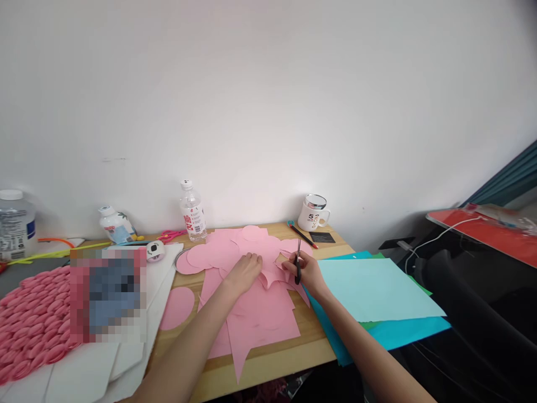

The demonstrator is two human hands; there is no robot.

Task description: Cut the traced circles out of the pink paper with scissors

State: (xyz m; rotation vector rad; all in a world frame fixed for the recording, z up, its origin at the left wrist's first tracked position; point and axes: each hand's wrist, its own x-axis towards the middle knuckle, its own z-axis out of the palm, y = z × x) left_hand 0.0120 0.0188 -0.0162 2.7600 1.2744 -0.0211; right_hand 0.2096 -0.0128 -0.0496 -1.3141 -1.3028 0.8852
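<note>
1. Clock reference: the left hand [246, 272] is the centre; 12 o'clock faces the wall, 6 o'clock the near edge of the wooden table [311, 338].
2. Nearest piece: a pointed pink paper offcut [239, 361] lies at 6 o'clock, tip toward the near edge, long axis roughly 12 to 6.
3. A pink paper disc [178, 309] lies at 8 o'clock.
4. The pink paper pile [268, 307] occupies the middle of the table, with layers below and between both hands.
5. Left hand: palm down on the pile, fingers bent and close together. Whether they pinch a layer cannot be told.
6. Governing relation: a curled pink paper flap [271, 278] lies between the hands, at 3 to 4 o'clock, long axis roughly 9 to 3. The left hand is nearer.
7. Right hand [310, 273]: at 3 o'clock, fingers bent around black-handled scissors [298, 271]. The blades point to 12 o'clock, crosswise to the flap, which lies between 8 and 9 o'clock from them. Blade spread cannot be told.
8. A pale blue sheet [373, 288] lies beyond the right wrist, at 3 to 4 o'clock.
9. Farthest: a white mug [308, 218] stands between 1 and 2 o'clock; a clear plastic bottle [193, 215] stands between 10 and 11.
</note>
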